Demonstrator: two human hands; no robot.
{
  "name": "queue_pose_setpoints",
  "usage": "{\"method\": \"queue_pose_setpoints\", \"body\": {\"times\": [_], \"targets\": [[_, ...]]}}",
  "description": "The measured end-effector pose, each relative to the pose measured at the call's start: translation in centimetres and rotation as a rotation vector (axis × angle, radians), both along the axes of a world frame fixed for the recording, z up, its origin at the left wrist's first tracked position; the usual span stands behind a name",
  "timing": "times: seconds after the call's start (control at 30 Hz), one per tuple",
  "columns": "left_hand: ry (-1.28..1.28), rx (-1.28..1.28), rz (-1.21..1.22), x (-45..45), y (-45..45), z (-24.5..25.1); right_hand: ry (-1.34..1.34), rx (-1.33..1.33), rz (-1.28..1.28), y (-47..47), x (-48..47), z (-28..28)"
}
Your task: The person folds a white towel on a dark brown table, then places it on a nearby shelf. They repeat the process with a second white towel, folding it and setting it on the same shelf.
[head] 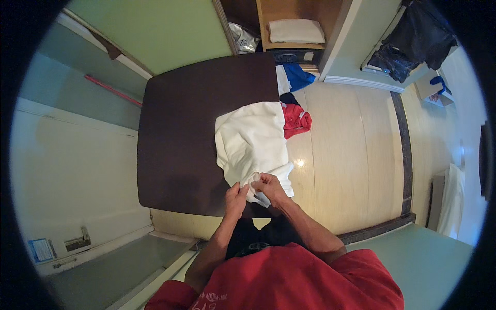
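A white cloth garment point(252, 135) lies spread and wrinkled over the right front part of a dark brown table point(182, 128). Its near end is bunched up between my hands. My left hand point(235, 199) pinches the gathered fabric from the left. From the right, my right hand point(270, 189) grips the same bunch with thumb and fingers. A small pale tag or patch point(262, 200) shows just below the fingers. How the fabric is folded inside the grip cannot be made out.
Red clothing point(296, 121) and a blue cloth point(298, 76) lie beyond the table's right edge. A folded white cloth point(296, 31) sits on a wooden shelf at the back. At left stands a white door point(77, 162) with a metal handle point(78, 241). Black plastic point(418, 40) hangs upper right.
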State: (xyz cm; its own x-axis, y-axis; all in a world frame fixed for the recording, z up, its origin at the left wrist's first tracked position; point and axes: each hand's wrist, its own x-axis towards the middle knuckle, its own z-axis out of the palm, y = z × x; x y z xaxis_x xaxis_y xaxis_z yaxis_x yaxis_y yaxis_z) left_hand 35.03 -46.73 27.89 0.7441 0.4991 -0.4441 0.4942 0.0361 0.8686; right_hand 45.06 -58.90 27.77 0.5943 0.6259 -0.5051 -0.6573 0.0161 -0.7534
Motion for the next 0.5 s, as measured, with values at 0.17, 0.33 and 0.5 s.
{"method": "queue_pose_setpoints", "body": {"times": [0.17, 0.33, 0.5], "targets": [[-0.111, -0.325, 0.231, 0.1, 1.0, -1.2, 0.013, -0.131, -0.141, 0.0, -0.9, -2.1], [-0.187, -0.438, 0.274, 0.7, 6.4, -0.3, -0.072, -0.267, -0.337, 0.6, -1.6, -1.4], [-0.244, -0.452, 0.194, 1.5, 11.9, 1.9, -0.336, -0.302, -0.269, 3.3, -4.0, -2.5]]}}
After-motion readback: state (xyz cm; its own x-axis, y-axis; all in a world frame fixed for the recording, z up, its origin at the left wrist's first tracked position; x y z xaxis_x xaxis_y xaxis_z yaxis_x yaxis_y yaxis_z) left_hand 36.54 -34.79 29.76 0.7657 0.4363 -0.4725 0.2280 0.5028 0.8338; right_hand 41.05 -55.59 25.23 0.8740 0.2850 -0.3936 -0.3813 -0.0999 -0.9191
